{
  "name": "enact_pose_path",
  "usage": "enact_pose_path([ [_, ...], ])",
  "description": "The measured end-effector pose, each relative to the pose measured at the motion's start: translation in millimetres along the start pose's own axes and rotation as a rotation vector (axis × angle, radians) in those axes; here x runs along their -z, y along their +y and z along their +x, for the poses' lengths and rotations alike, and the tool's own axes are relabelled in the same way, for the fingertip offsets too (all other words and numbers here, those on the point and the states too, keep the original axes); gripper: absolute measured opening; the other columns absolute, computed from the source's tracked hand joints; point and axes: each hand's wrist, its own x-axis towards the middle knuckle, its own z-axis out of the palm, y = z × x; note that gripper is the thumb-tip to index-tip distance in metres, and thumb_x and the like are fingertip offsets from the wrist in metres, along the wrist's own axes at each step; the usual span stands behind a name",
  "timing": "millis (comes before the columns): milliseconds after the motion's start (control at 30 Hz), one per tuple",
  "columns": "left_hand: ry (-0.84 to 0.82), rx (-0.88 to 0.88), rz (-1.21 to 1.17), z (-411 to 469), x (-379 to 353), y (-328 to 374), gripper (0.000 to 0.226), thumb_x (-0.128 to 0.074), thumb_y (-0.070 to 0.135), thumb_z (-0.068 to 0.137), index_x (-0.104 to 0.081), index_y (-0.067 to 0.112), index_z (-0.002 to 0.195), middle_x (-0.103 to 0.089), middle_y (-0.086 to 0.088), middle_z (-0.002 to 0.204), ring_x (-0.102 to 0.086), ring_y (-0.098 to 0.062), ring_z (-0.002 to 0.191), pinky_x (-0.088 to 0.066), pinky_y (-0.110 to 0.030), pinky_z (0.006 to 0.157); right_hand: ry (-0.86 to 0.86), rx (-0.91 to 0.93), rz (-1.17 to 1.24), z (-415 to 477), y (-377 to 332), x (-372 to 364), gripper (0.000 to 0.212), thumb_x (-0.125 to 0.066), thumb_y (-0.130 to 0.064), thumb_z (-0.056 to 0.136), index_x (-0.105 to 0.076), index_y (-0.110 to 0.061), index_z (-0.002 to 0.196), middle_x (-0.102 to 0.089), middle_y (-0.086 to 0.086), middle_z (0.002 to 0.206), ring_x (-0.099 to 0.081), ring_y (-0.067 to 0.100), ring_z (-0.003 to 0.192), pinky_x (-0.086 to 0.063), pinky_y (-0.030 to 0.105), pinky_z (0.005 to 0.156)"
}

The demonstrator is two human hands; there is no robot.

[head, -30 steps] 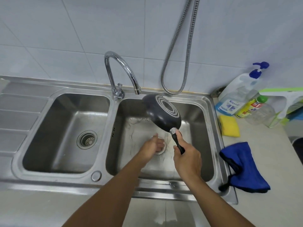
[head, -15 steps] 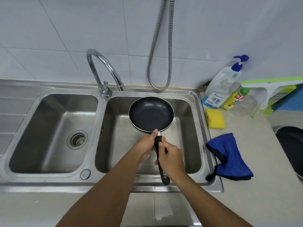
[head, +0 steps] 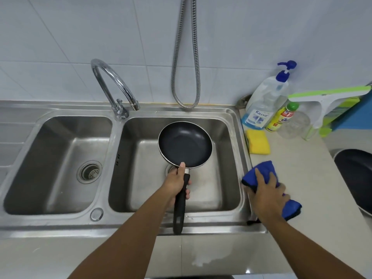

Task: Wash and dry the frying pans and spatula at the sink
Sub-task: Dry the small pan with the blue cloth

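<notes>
White wall tiles back a beige counter (head: pixel 302 158) holding a stainless steel double sink (head: pixel 60 109). Its left basin shows only a round drain strainer (head: pixel 88 172). A curved chrome tap (head: pixel 114 85) rises from the divider, and no water can be seen running. A ribbed metal shower hose (head: pixel 185 57) loops down the wall beside it.

The small black non-stick frying pan (head: pixel 185 146) is held level over the right basin, cooking face up and clear of the basin floor. The left hand (head: pixel 177 184) grips its long black handle, fingers wrapped round it and thumb lying forward toward the bowl.

Further right, the right hand (head: pixel 267 192) lies on a crumpled blue microfibre cloth (head: pixel 291 208) at the counter's edge. Its fingers are spread over the folds, and I cannot tell whether they have closed on it yet. Behind stand a yellow sponge (head: pixel 257 144), a clear pump bottle of soap (head: pixel 265 101) and a green-and-white squeegee (head: pixel 326 97). A second, larger dark pan (head: pixel 356 174) sits at the far right edge.

The main risk, I judge, is the one-handed hold. A wet handle could twist, and the pan would dip or knock the steel rim. The cloth could also slide into the basin if it is dragged rather than lifted.

Half a second ago both hands were on the handle. The right has since let go and crossed to the cloth, which has bunched slightly, while the pan has barely shifted.
</notes>
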Motion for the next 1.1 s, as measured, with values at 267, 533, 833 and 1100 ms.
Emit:
enact_pose_path([
  [267,-0.024,-0.054,0.122,-13,-1,12,0.052,-0.035,0.062,0.103,-0.051,0.014,0.115,-0.048,-0.006,0.067,-0.030,-0.011,0.039,-0.029,-0.020,0.038,0.435,0.273,0.960,11,-64,68,0.063,-0.064,0.012,0.081,-0.063,-0.015,0.138,-0.062,0.016,0.126,-0.059,0.033,0.113,-0.040,0.024,0.098],
  [533,-0.092,-0.177,0.166,-32,-7,17,0.057,-0.038,0.061,0.103,-0.055,0.007,0.105,-0.050,-0.007,0.067,-0.031,-0.013,0.040,-0.028,-0.021,0.037,0.093,0.553,0.700,31,-182,118,0.064,-0.056,-0.022,0.099,-0.034,-0.022,0.159,-0.011,0.001,0.171,-0.016,0.026,0.154,-0.024,0.047,0.123],
  [833,-0.121,-0.193,0.119,-28,12,20,0.032,-0.051,0.040,0.106,-0.052,0.009,0.097,-0.048,-0.008,0.071,-0.030,-0.012,0.042,-0.027,-0.020,0.037,-0.150,0.993,0.533,36,-162,93,0.041,-0.072,-0.006,0.080,-0.072,-0.025,0.116,-0.070,-0.007,0.124,-0.055,0.022,0.110,-0.046,0.047,0.101],
  [1100,-0.147,-0.247,0.247,-32,5,25,0.017,-0.058,0.026,0.103,-0.056,0.010,0.101,-0.047,-0.011,0.074,-0.033,-0.012,0.042,-0.028,-0.023,0.040,-0.097,0.874,0.374,37,-187,110,0.058,-0.057,-0.005,0.086,-0.046,-0.019,0.141,-0.039,0.006,0.144,-0.040,0.032,0.125,-0.039,0.051,0.103],
])
